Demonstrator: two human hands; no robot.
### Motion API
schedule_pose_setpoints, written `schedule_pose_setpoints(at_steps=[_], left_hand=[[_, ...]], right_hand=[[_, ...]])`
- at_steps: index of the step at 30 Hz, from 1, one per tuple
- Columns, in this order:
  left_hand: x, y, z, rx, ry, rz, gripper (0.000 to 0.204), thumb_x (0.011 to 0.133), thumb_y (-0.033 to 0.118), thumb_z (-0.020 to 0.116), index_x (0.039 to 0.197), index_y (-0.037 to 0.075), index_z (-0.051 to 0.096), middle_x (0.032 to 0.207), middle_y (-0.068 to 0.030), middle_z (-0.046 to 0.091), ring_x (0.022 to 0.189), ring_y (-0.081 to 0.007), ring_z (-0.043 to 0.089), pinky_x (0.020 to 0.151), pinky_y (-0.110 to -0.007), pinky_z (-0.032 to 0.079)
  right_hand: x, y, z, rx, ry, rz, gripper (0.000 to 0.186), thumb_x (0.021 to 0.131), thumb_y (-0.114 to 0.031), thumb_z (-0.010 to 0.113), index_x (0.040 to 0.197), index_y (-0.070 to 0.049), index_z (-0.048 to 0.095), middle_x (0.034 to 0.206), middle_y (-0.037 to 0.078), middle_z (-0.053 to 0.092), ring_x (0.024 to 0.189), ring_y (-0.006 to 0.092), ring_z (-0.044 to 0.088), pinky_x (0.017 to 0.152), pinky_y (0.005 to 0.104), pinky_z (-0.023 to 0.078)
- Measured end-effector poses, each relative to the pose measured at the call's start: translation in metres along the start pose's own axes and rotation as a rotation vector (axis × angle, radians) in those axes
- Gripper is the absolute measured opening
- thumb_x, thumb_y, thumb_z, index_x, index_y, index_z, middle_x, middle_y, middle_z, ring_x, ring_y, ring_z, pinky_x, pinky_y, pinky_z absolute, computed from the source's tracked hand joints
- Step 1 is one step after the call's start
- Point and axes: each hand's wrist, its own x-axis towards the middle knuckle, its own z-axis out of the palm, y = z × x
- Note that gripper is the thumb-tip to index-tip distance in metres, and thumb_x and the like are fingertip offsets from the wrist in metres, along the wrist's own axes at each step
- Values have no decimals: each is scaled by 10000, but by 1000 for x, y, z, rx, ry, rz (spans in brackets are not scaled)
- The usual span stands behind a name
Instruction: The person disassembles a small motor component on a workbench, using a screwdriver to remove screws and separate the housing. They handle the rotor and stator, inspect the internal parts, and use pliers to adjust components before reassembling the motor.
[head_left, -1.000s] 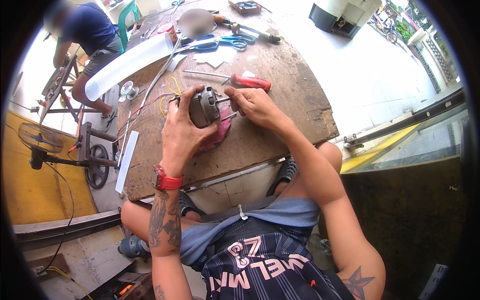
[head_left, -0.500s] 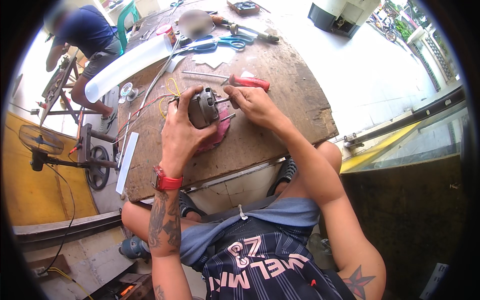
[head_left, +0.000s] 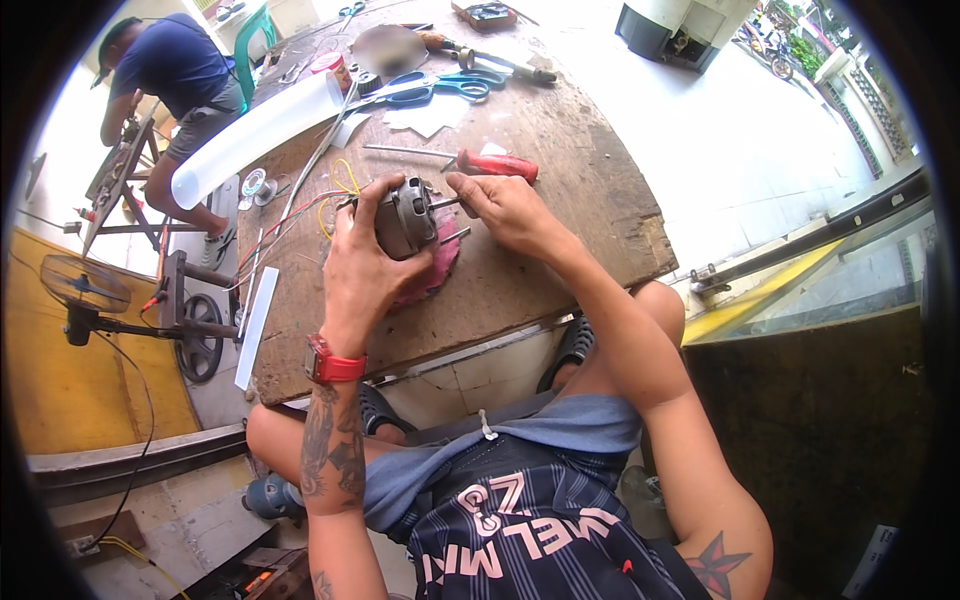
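My left hand (head_left: 357, 245) is wrapped round a small grey electric motor (head_left: 408, 217) and holds it above the wooden table. Coloured wires (head_left: 347, 178) trail from the motor's left side. The fingertips of my right hand (head_left: 500, 207) are pinched on the motor's metal shaft (head_left: 446, 203), which points right. Under the motor lies a pink cloth (head_left: 432, 272), partly hidden by my left hand. A second thin rod (head_left: 455, 237) sticks out just below the shaft. Beyond my right hand rests a screwdriver with a red handle (head_left: 510, 166).
On the wooden table (head_left: 590, 190) lie blue-handled scissors (head_left: 440, 88), a white plastic sheet roll (head_left: 255, 140), a hammer-like tool (head_left: 500, 62), wire spools (head_left: 262, 188) and a white strip (head_left: 257, 328). A co-worker (head_left: 180, 70) sits at far left, above a fan (head_left: 88, 283).
Both hands keep nearly the same place on the motor and shaft. The co-worker at far left has shifted their head slightly.
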Motion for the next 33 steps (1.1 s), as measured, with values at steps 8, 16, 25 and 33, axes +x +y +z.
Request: schedule_pose_setpoints(at_steps=[8, 16, 25, 33], left_hand=[[-1, 2, -2, -40, -23, -58, 837, 750, 240, 916, 1498, 225, 541, 1344, -175, 639, 1238, -359, 668, 1054, -453, 552], [-1, -3, 1, -26, 11, 14, 841, 748, 223, 927, 1496, 202, 543, 1351, -168, 640, 1246, -346, 667, 1063, -441, 548], [-5, -40, 9, -510, 5, 152, 931, 760, 48, 946, 1535, 132, 436, 1370, -120, 631, 1260, -230, 646, 1079, -380, 557], [-7, -51, 10, -485, -7, 152, 935, 758, 23, 943, 1537, 123, 436, 1382, -136, 625, 1252, -230, 652, 1060, -366, 571]], right_hand=[[-10, -2, 8, 158, 199, -224, 457, 1134, -445, 553, 1107, -2, 659, 835, 69, 667, 783, 155, 624, 748, 354, 506], [-3, -1, -4, -47, -21, -2, 439, 1118, -424, 571, 1116, 4, 669, 918, 160, 725, 831, 308, 708, 781, 462, 529], [-11, -9, 0, 12, 61, -312, 350, 1051, -323, 707, 1215, -14, 702, 1130, 161, 737, 995, 253, 729, 909, 378, 566], [-10, -14, 26, -119, 203, -480, 218, 1017, -164, 727, 1197, -43, 700, 1099, 180, 729, 983, 370, 723, 845, 433, 578]])
